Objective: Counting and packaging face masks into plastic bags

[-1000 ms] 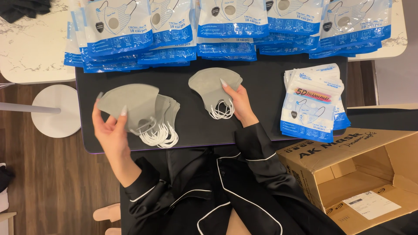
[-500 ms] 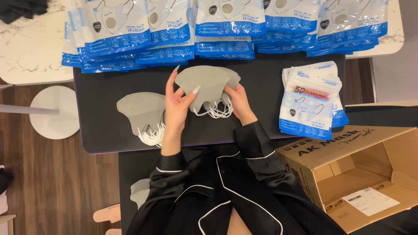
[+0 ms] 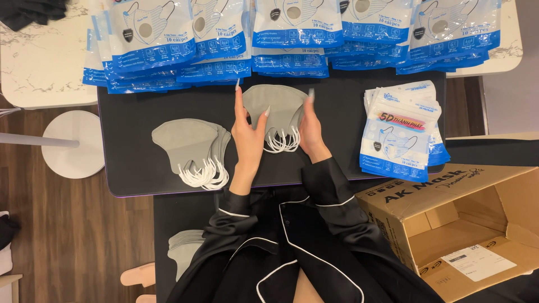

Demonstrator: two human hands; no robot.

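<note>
A small stack of grey face masks [image 3: 276, 106] with white ear loops lies on the black mat [image 3: 135, 174] in front of me. My left hand [image 3: 249, 132] grips its left edge and my right hand [image 3: 310, 129] grips its right edge, fingers raised along the sides. A second pile of grey masks [image 3: 188, 147] with white loops lies on the mat to the left, apart from both hands. A few more grey masks [image 3: 185, 249] rest on my lap at lower left.
Rows of blue-and-white mask packets [image 3: 292, 33] line the far edge of the mat. A stack of filled packets [image 3: 400, 132] sits at the right. An open cardboard box [image 3: 466, 235] stands at lower right. A white round stool [image 3: 73, 143] is on the wooden floor at left.
My left hand left the left pile of masks and came across to the middle stack. Both hands now hold that stack by its sides, squared on the mat.
</note>
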